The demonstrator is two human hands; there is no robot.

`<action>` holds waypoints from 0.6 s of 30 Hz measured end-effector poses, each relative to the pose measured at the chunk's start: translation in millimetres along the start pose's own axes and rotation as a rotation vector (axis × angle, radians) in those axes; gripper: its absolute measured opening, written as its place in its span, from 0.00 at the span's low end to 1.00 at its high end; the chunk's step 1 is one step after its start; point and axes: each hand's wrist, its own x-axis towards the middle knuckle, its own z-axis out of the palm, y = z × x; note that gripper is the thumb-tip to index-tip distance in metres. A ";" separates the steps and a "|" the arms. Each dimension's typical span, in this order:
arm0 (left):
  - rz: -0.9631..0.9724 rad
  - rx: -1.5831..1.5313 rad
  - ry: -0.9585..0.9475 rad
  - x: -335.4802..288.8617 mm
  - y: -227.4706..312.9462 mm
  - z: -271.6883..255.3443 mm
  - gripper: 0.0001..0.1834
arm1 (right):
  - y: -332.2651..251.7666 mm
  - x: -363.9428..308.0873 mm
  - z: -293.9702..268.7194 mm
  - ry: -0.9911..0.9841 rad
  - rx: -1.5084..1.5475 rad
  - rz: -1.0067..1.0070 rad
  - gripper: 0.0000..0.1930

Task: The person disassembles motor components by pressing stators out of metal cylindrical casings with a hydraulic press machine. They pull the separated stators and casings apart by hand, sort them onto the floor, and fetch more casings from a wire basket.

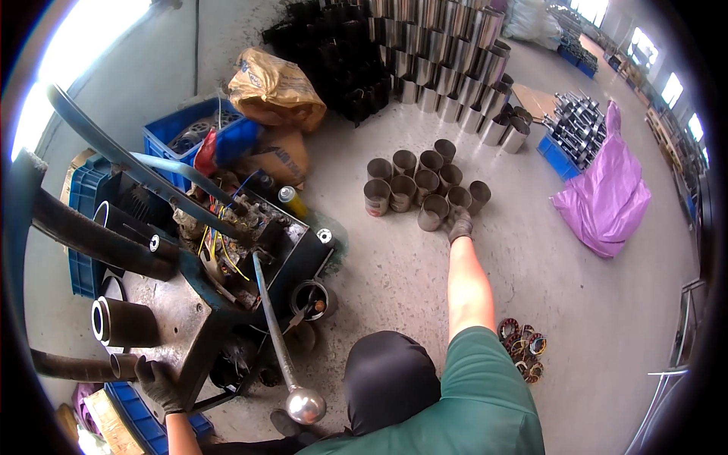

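My right hand (pixel 459 225), in a grey glove, reaches out over the floor at the near edge of a cluster of open metal cylinders. Its fingers are closed at the rim of one cylinder (pixel 458 196), beside another cylinder (pixel 433 213); the fingertips are partly hidden. Several more cylinders stand upright behind, some with brownish stains. My left hand (pixel 158 385), also gloved, lies on the edge of the machine's metal table (pixel 171 303) with its fingers stretched out. Next to those fingers is a short metal ring (pixel 123 366), and a thicker metal collar (pixel 125 322) sits farther up the table.
A long lever with a ball end (pixel 306 406) juts from the machine toward me. Wound coils (pixel 522 349) lie on the floor at right. Stacked shiny cylinders (pixel 447 68) stand at the back. A purple sack (pixel 607 197) rests by a blue crate of shafts (pixel 559 157).
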 end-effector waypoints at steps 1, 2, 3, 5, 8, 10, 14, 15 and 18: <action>0.003 0.001 0.010 -0.4 -0.7 0.2 0.16 | 2.5 -2.3 2.6 0.002 0.000 0.001 0.20; 0.005 0.005 0.022 -0.8 -1.2 -1.4 0.16 | 8.9 -4.7 7.7 0.062 -0.090 0.092 0.19; 0.006 0.011 0.026 -1.2 -1.1 -6.7 0.16 | 18.3 -7.3 14.7 0.119 -0.181 0.186 0.19; -0.023 0.048 0.000 -0.8 -0.6 -16.1 0.18 | 39.5 -6.9 25.1 0.152 -0.215 0.329 0.20; -0.057 0.025 -0.038 3.7 -11.5 -4.2 0.18 | 48.7 27.8 17.6 0.182 0.053 0.229 0.19; -0.052 0.002 -0.047 5.0 -19.1 -4.4 0.19 | 56.0 46.9 12.3 -0.003 0.042 0.121 0.15; 0.015 0.125 0.004 -1.0 3.5 -23.7 0.20 | 137.9 48.9 3.3 -0.252 0.006 0.086 0.10; 0.015 0.104 -0.005 -0.1 2.0 -19.6 0.20 | 152.0 51.3 -7.5 -0.320 -0.031 0.086 0.09; -0.082 -0.247 -0.042 -0.7 -12.8 55.0 0.19 | 112.0 67.9 -71.8 -0.652 -0.728 -0.245 0.09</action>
